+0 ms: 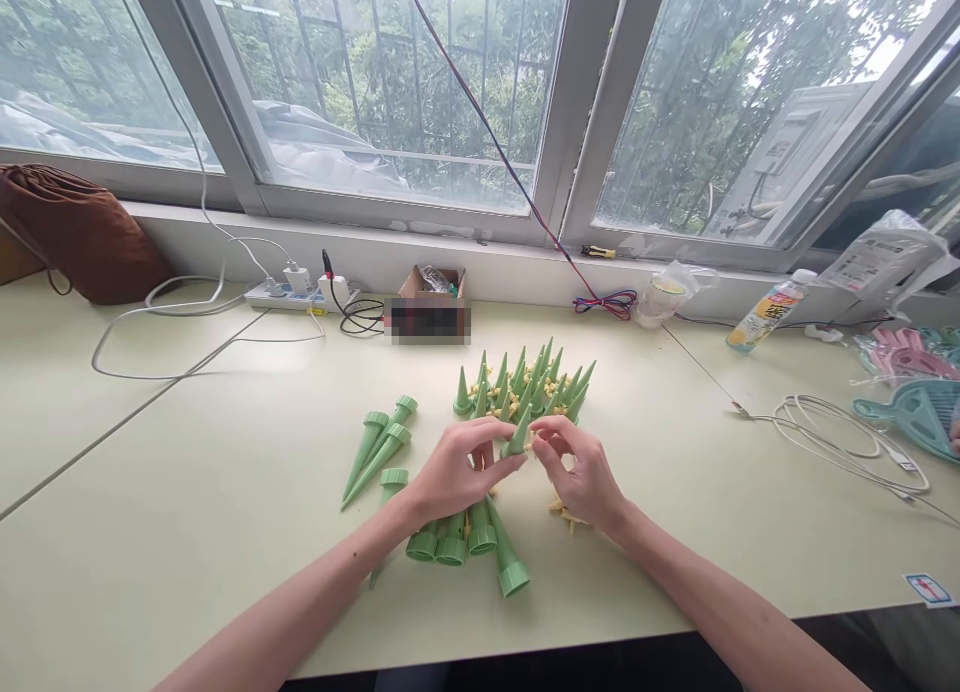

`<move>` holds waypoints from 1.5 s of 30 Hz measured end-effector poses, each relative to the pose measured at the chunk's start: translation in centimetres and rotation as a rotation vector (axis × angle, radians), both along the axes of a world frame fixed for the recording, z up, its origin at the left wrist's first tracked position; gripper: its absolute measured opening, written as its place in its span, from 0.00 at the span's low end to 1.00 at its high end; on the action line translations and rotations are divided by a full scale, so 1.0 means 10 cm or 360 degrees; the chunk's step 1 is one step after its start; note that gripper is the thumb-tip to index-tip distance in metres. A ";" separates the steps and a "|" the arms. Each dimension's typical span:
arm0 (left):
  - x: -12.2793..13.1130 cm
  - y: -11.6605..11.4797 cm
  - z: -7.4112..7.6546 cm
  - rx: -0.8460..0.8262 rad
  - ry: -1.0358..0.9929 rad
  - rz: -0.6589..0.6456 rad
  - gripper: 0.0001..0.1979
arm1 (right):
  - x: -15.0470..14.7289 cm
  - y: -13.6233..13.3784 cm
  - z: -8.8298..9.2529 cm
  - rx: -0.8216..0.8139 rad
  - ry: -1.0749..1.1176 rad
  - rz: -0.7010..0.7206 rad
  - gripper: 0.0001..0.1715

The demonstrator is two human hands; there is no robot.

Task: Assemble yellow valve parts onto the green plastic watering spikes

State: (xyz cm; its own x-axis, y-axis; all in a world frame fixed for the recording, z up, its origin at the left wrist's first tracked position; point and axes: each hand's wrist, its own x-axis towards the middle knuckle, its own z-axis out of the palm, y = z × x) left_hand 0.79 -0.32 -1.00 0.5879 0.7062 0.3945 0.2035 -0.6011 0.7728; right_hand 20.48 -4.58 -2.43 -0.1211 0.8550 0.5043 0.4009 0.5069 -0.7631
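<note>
My left hand (459, 464) grips a green plant watering spike (519, 436) by its wide cap, with the tip pointing up. At the side of that spike, the fingertips of my right hand (586, 474) pinch a small yellow valve (532, 439). Just beyond my hands stands a cluster of upright green spikes (463, 392) with yellow pieces on their sides. Several loose spikes (385, 464) lie to the left, and more spikes (508, 552) lie below my left wrist, partly hidden by it. Loose yellow valves (568, 517) lie beneath my right hand.
A power strip (281, 297) with cables and a small open box (450, 280) sit along the windowsill. Right of them are a plastic cup (660, 300), a bottle (771, 312), a coiled white cable (817, 442) and a teal dustpan (919, 412). A brown bag (82, 237) rests far left.
</note>
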 end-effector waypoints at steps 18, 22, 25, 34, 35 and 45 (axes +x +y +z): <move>-0.01 0.00 0.07 -0.0153 -0.0076 -0.0007 0.13 | 0.00 0.02 -0.03 0.0194 -0.0162 0.0011 0.08; -0.01 0.00 0.05 -0.0113 -0.0075 -0.0001 0.12 | 0.01 0.03 -0.05 0.0213 -0.0199 0.0019 0.09; -0.01 0.01 0.04 -0.0096 -0.0056 -0.0007 0.12 | 0.01 0.04 -0.06 0.0226 -0.0224 0.0034 0.10; -0.03 0.04 -0.02 0.0014 -0.0021 0.0007 0.14 | 0.02 0.04 -0.08 0.0205 -0.0288 0.0031 0.10; -0.03 0.04 -0.02 0.0030 -0.0021 0.0002 0.13 | 0.02 0.04 -0.08 0.0198 -0.0294 0.0031 0.10; -0.02 0.04 0.00 0.0136 -0.0055 -0.0100 0.14 | 0.01 0.03 -0.05 0.0090 -0.0311 0.0147 0.11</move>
